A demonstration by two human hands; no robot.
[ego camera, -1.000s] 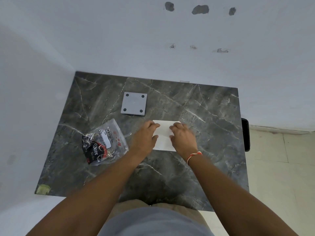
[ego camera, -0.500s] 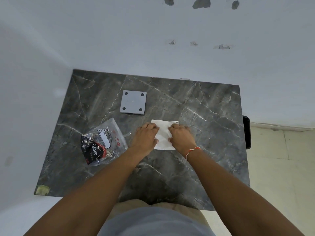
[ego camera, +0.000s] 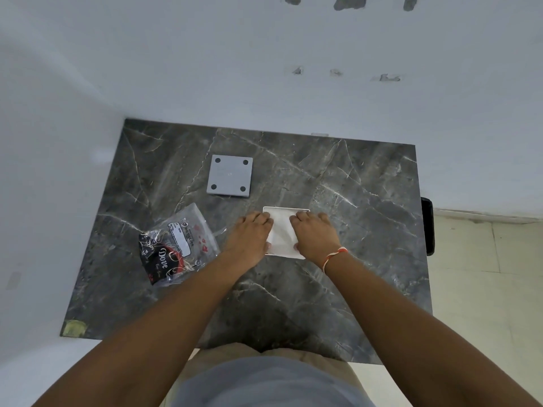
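A white square piece (ego camera: pixel 281 234) with a thin raised rim lies flat near the middle of the dark marble table (ego camera: pixel 358 201). My left hand (ego camera: pixel 251 235) grips its left side and my right hand (ego camera: pixel 316 236) grips its right side. The fingers of both hands curl over its top, and both thumbs show at its near edge. The hands hide both side edges of the piece. A red and white thread is tied round my right wrist.
A grey square plate (ego camera: pixel 230 175) with a black dot in each corner lies beyond the hands. A clear plastic packet (ego camera: pixel 176 245) with black and red contents sits to the left. A black object (ego camera: pixel 427 227) hangs past the table's right edge. Walls stand behind and to the left.
Both hands have slid outward to the sides of the white piece, so more of its middle and its far rim show. The other objects have not moved.
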